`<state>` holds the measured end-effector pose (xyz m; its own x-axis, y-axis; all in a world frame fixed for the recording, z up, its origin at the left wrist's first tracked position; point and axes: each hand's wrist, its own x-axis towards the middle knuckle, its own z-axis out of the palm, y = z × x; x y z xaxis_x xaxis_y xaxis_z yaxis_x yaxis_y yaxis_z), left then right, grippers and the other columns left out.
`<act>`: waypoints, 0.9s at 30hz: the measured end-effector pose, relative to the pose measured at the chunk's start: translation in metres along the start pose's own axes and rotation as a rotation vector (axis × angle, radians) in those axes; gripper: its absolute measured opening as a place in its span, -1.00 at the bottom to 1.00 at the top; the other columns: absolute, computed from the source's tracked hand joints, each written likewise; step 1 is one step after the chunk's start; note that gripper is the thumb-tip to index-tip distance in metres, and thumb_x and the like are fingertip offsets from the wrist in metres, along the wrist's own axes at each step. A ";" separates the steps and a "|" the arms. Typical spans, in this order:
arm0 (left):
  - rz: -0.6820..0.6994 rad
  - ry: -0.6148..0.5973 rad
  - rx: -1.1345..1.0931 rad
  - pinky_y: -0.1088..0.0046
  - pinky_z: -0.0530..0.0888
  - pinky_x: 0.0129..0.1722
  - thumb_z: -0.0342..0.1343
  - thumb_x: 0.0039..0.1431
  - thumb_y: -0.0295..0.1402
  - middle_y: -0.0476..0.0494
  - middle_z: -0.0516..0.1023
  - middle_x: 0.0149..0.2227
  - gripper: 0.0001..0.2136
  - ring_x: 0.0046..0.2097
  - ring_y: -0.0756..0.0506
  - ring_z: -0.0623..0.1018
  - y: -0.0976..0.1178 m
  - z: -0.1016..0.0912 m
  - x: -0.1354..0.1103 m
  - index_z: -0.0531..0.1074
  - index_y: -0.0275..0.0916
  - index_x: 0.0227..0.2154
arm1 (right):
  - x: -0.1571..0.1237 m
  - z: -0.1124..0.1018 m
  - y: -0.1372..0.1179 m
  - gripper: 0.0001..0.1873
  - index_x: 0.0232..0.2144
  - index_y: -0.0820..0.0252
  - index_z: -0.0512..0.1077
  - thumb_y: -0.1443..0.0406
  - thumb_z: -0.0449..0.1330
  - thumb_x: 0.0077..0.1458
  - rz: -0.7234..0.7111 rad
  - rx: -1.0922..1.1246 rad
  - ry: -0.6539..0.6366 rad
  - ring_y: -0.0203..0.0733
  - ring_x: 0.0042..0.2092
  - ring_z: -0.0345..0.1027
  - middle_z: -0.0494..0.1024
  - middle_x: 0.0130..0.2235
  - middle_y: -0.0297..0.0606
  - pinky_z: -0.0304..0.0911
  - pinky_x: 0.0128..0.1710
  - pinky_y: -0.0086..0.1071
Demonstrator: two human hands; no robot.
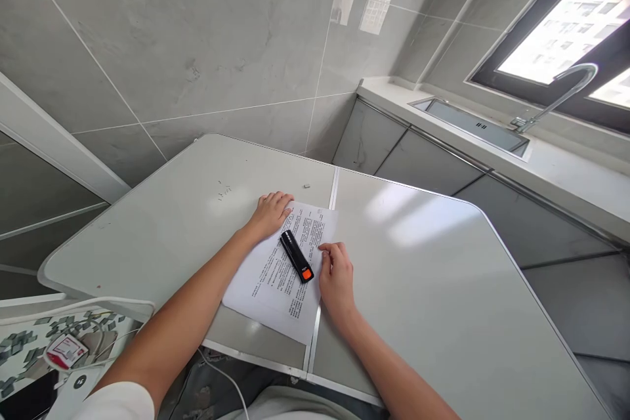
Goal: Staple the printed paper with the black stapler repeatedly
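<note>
Printed paper [275, 282] lies on the pale tabletop [418, 289], just below the middle of the frame. It sits at a slant, and its right side reaches the metal strip [336, 187] that runs across the tabletop. A black stapler [296, 256] rests on top of the paper, also tilted, with its orange end [308, 273] toward the bottom of the frame. Neither of your hands is on it.

Your left hand [272, 213] is at the paper's upper left corner, palm down. Its grip is loose and flat, with the fingers out and nothing held inside. Your right hand [337, 275] is beside the paper's right edge, with the fingers bent and the pointing finger at the edge. You cannot tell from here how far open that grip is, or if it pinches the paper.

Some tiny dark bits [225, 191] lie on the tabletop, up and to the left of your left hand. One small grey piece [306, 186] is above the paper. In the upper right of the frame you can see a sink [472, 126], a shiny tap [566, 95] and a bright window [546, 46]. In the lower left there is a red and white packet [67, 350].
</note>
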<state>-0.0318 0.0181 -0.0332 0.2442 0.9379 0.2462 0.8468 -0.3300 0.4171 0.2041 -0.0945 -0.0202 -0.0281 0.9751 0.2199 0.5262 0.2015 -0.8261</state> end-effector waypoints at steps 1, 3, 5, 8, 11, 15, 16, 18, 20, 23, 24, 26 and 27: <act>0.015 -0.005 0.000 0.03 0.22 0.21 -0.06 0.43 -0.31 -0.23 0.44 0.16 -0.66 0.16 -0.29 0.39 0.001 0.001 -0.001 0.32 -0.06 0.20 | 0.002 -0.001 0.002 -0.71 -0.18 0.11 0.45 0.33 -0.09 0.34 0.011 -0.018 -0.002 -0.11 -0.19 0.39 0.45 -0.16 -0.17 0.30 -0.18 -0.25; 0.036 -0.013 0.006 0.00 0.20 0.26 -0.05 0.43 -0.30 -0.24 0.36 0.26 -0.61 0.24 -0.30 0.34 0.002 0.003 -0.002 0.29 -0.02 0.27 | 0.007 -0.003 0.006 -0.70 -0.19 0.11 0.46 0.35 -0.08 0.32 0.033 -0.046 -0.009 -0.10 -0.19 0.39 0.45 -0.16 -0.17 0.29 -0.19 -0.25; 0.042 -0.019 0.019 -0.03 0.17 0.30 -0.04 0.43 -0.28 -0.24 0.29 0.32 -0.60 0.31 -0.31 0.28 0.001 0.004 -0.003 0.30 0.01 0.28 | 0.012 -0.006 0.011 -0.70 -0.21 0.12 0.47 0.36 -0.07 0.30 0.053 -0.063 -0.005 -0.09 -0.18 0.40 0.45 -0.16 -0.17 0.29 -0.18 -0.24; 0.036 -0.033 0.031 -0.10 0.15 0.32 -0.02 0.43 -0.23 -0.24 0.22 0.38 -0.60 0.38 -0.34 0.19 0.001 0.006 -0.003 0.33 0.02 0.28 | 0.021 -0.011 0.020 -0.69 -0.24 0.14 0.50 0.37 -0.06 0.26 0.072 -0.083 0.008 -0.07 -0.17 0.40 0.45 -0.16 -0.15 0.30 -0.14 -0.22; 0.039 -0.067 0.034 -0.18 0.12 0.34 -0.03 0.44 -0.22 -0.23 0.18 0.42 -0.60 0.41 -0.35 0.16 0.002 0.006 -0.003 0.32 0.04 0.29 | 0.032 -0.020 0.035 -0.68 -0.26 0.16 0.52 0.38 -0.04 0.22 0.093 -0.130 0.011 -0.05 -0.18 0.41 0.47 -0.18 -0.13 0.30 -0.11 -0.18; 0.092 -0.157 -0.009 -0.25 0.00 0.39 -0.05 0.46 -0.23 -0.18 0.18 0.43 -0.61 0.46 -0.31 0.11 0.004 0.004 -0.004 0.35 0.05 0.28 | 0.047 -0.038 0.055 -0.68 -0.29 0.17 0.54 0.37 -0.03 0.19 0.084 -0.196 -0.004 -0.04 -0.19 0.41 0.49 -0.19 -0.13 0.30 -0.11 -0.15; 0.113 -0.184 -0.026 -0.26 -0.04 0.40 -0.07 0.47 -0.24 -0.17 0.16 0.45 -0.60 0.48 -0.31 0.07 0.005 0.003 -0.004 0.33 0.03 0.29 | 0.050 -0.043 0.060 -0.68 -0.30 0.17 0.54 0.37 -0.03 0.19 0.077 -0.208 -0.012 -0.05 -0.19 0.41 0.50 -0.20 -0.14 0.30 -0.11 -0.16; 0.170 -0.237 -0.057 -0.26 -0.11 0.42 -0.10 0.48 -0.24 -0.13 0.10 0.48 -0.58 0.51 -0.29 -0.03 0.008 0.000 -0.004 0.29 0.03 0.34 | 0.056 -0.053 0.067 -0.68 -0.32 0.16 0.55 0.38 -0.03 0.17 0.074 -0.228 -0.031 -0.08 -0.22 0.40 0.51 -0.20 -0.16 0.29 -0.14 -0.18; 0.240 -0.301 -0.087 -0.19 -0.12 0.44 -0.11 0.50 -0.24 -0.08 0.09 0.48 -0.58 0.52 -0.25 -0.05 0.010 -0.002 -0.005 0.28 0.06 0.35 | 0.061 -0.062 0.073 -0.68 -0.33 0.15 0.55 0.39 -0.02 0.16 0.085 -0.245 -0.052 -0.11 -0.25 0.40 0.52 -0.20 -0.18 0.28 -0.18 -0.21; 0.313 -0.386 -0.116 -0.12 -0.12 0.46 -0.09 0.50 -0.22 -0.04 0.16 0.46 -0.59 0.50 -0.20 0.04 0.013 -0.005 -0.005 0.29 0.11 0.34 | 0.063 -0.072 0.074 -0.69 -0.35 0.13 0.56 0.40 0.01 0.15 0.103 -0.280 -0.113 -0.12 -0.28 0.39 0.53 -0.23 -0.20 0.27 -0.21 -0.23; 0.323 -0.401 -0.119 -0.12 -0.14 0.46 -0.09 0.50 -0.21 -0.03 0.17 0.46 -0.58 0.50 -0.20 0.06 0.013 -0.006 -0.005 0.28 0.12 0.34 | 0.063 -0.075 0.071 -0.70 -0.34 0.12 0.57 0.40 0.02 0.15 0.099 -0.297 -0.128 -0.11 -0.27 0.38 0.53 -0.25 -0.20 0.27 -0.21 -0.22; 0.331 -0.415 -0.121 -0.13 -0.17 0.46 -0.09 0.50 -0.22 -0.03 0.14 0.46 -0.57 0.50 -0.19 0.06 0.013 -0.007 -0.005 0.25 0.13 0.36 | 0.058 -0.079 0.059 -0.71 -0.27 0.09 0.60 0.36 0.06 0.19 0.060 -0.329 -0.074 -0.04 -0.19 0.38 0.53 -0.23 -0.16 0.29 -0.13 -0.16; 0.334 -0.423 -0.121 -0.14 -0.17 0.46 -0.10 0.50 -0.22 -0.03 0.12 0.47 -0.56 0.50 -0.19 0.04 0.013 -0.007 -0.005 0.23 0.13 0.37 | 0.055 -0.081 0.051 -0.72 -0.23 0.08 0.61 0.32 0.07 0.23 0.023 -0.333 -0.020 -0.01 -0.14 0.37 0.53 -0.20 -0.14 0.29 -0.07 -0.12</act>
<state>-0.0254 0.0081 -0.0234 0.6799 0.7330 0.0197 0.6367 -0.6035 0.4799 0.2981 -0.0384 -0.0090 -0.0278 0.9813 0.1903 0.7757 0.1413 -0.6151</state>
